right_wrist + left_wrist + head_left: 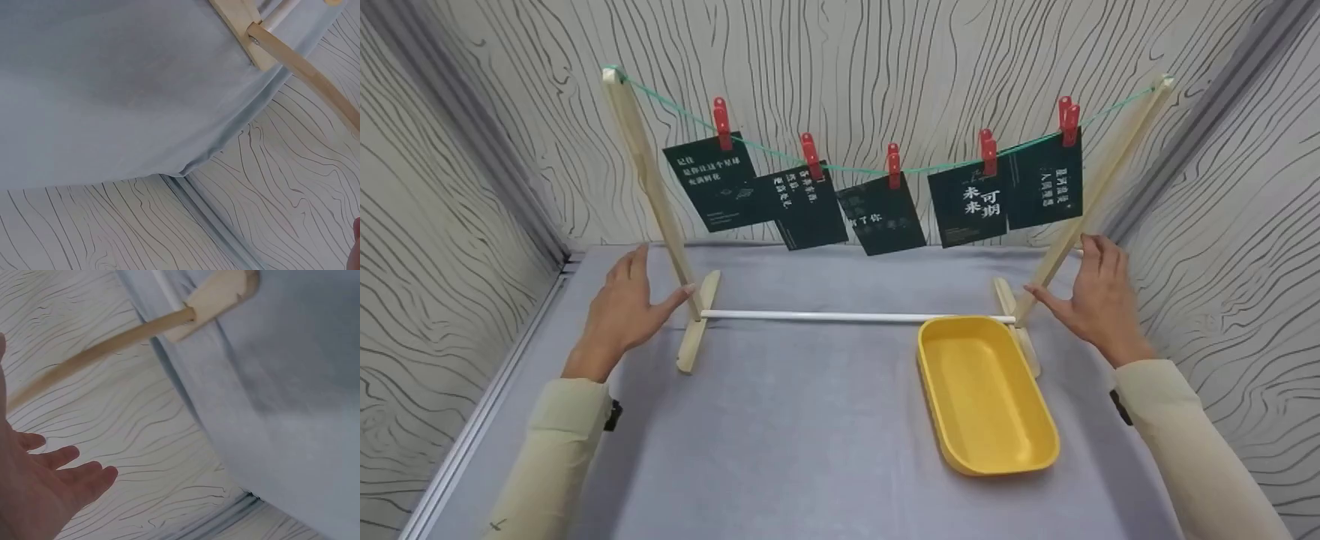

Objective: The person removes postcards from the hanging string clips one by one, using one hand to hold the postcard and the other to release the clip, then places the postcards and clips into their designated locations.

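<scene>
A wooden stand has a left post (649, 176), a right post (1099, 187) and a white rod (847, 317) low between them. Strung across the top, a green cord (949, 169) sags under several dark printed cards (969, 206), held by red clothespins (893, 165). My left hand (619, 315) is spread outside the left post, its thumb tip right at the post's lower part. Its fingers (62, 455) are apart and hold nothing in the left wrist view. On the other side my right hand (1099, 300) is likewise open, thumb tip overlapping the right post.
A yellow plastic tray (986, 397) stands in front of the rod's right end, beside the stand's right foot (1027, 352). Grey cloth (780, 435) covers the table. Wood-patterned walls (877, 60) rise behind and on both sides.
</scene>
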Available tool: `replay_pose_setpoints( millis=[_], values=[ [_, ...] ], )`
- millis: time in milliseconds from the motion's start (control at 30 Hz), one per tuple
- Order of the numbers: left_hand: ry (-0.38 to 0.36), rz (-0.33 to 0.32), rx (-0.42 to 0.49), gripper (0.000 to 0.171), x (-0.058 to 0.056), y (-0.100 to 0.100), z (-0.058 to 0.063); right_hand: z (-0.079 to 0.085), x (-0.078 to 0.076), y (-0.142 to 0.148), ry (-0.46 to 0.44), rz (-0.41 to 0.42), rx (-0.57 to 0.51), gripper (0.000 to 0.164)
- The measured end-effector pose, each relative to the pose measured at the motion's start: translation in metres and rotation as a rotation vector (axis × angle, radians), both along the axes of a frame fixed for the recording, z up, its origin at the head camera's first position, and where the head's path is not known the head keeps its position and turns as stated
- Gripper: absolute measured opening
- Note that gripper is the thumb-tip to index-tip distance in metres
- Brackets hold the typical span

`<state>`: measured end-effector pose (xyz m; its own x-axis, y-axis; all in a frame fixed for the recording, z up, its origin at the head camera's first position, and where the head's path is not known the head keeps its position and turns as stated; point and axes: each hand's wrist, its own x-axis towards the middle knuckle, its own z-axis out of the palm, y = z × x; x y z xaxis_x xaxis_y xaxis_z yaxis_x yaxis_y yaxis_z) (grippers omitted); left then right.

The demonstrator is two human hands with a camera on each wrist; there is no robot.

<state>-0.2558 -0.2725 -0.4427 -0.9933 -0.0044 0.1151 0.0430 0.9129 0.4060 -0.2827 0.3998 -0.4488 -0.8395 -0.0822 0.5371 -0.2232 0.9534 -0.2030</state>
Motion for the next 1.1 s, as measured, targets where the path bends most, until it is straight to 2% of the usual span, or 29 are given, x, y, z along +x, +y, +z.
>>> replay_pose_setpoints(
  millis=[167, 333, 467, 600, 800, 1100],
  values=[
    [-0.027, 0.007, 0.049, 0.119, 0.0, 0.006, 0.006, 0.002, 0.0, 0.0, 0.067, -0.021, -0.029, 0.09],
    [0.024, 0.019, 0.076, 0.115, 0.002, 0.006, 0.008, 0.003, -0.001, 0.001, 0.194, 0.02, -0.006, 0.072],
    [0.094, 0.035, 0.091, 0.107, 0.005, 0.007, 0.009, 0.005, -0.003, -0.001, 0.301, 0.069, 0.017, 0.065],
    [0.166, 0.055, 0.111, 0.092, 0.008, 0.009, 0.009, 0.007, -0.006, -0.005, 0.4, 0.123, 0.032, 0.062],
    [0.181, 0.05, 0.1, 0.077, 0.012, 0.014, 0.011, 0.011, -0.006, -0.013, 0.469, 0.159, 0.01, 0.066],
    [0.22, 0.006, 0.104, 0.073, 0.01, 0.02, 0.006, 0.028, -0.004, -0.028, 0.568, 0.209, -0.029, 0.046]
  ],
)
